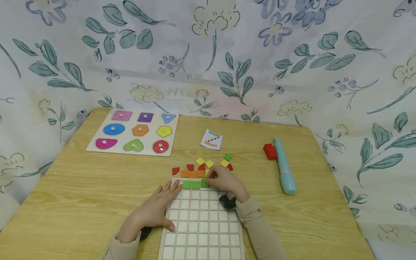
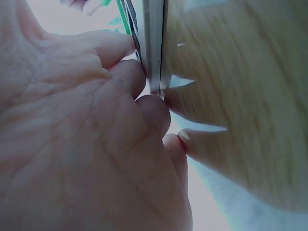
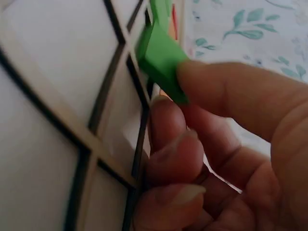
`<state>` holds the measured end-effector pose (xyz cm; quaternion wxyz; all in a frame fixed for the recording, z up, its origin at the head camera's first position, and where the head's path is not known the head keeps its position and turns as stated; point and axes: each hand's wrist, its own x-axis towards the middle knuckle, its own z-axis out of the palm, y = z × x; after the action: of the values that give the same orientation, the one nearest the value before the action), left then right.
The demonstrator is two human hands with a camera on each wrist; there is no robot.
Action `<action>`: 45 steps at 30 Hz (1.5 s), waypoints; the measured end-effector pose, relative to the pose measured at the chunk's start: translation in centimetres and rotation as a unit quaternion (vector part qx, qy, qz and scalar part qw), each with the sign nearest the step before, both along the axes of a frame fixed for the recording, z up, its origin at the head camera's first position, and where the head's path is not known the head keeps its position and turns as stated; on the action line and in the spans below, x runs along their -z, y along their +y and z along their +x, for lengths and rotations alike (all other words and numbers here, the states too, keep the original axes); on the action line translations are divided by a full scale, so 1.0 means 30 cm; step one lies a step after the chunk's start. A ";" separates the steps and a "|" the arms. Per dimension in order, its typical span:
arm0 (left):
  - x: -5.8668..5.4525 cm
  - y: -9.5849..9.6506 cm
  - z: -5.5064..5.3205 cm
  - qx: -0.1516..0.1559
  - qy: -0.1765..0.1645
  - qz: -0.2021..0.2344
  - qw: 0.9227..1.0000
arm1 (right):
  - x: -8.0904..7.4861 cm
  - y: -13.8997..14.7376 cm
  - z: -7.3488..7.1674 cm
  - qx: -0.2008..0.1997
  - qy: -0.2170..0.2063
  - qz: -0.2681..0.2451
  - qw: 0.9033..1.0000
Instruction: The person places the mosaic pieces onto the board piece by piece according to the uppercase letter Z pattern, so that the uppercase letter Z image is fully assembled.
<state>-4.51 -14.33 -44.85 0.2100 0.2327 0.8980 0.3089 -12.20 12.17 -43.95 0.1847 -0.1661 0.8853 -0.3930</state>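
Note:
My right hand pinches a green square tile between thumb and finger at the top row of a white grid board. In the right wrist view the tile is tilted against the grid lines. To its left, two green tiles lie in neighbouring cells of that row. My left hand rests on the board's left edge, fingers spread, with the fingertips near the top left corner. The left wrist view shows its palm close up, beside the board's edge.
Orange tiles, yellow tiles, red pieces and a green tile lie beyond the board. Behind them is a pattern card. A shape puzzle lies back left; a red block and a turquoise stick lie right.

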 end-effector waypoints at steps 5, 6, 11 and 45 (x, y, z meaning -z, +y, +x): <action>-0.002 0.001 0.000 -0.001 0.000 0.004 1.000 | 0.010 -0.009 0.002 -0.021 0.020 0.005 1.000; -0.001 0.001 0.000 -0.001 0.000 0.004 1.000 | 0.011 -0.008 -0.002 -0.013 0.021 -0.001 1.000; 0.001 0.000 0.003 -0.002 0.000 0.004 1.000 | 0.015 0.030 -0.045 0.089 0.058 -0.032 0.994; 0.001 -0.002 -0.002 0.004 0.009 0.003 1.000 | 0.027 0.110 -0.117 0.183 0.055 0.086 0.978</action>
<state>-4.56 -14.39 -44.89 0.2029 0.2399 0.8978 0.3086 -15.72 15.47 -44.77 0.0741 -0.0064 0.9401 -0.3327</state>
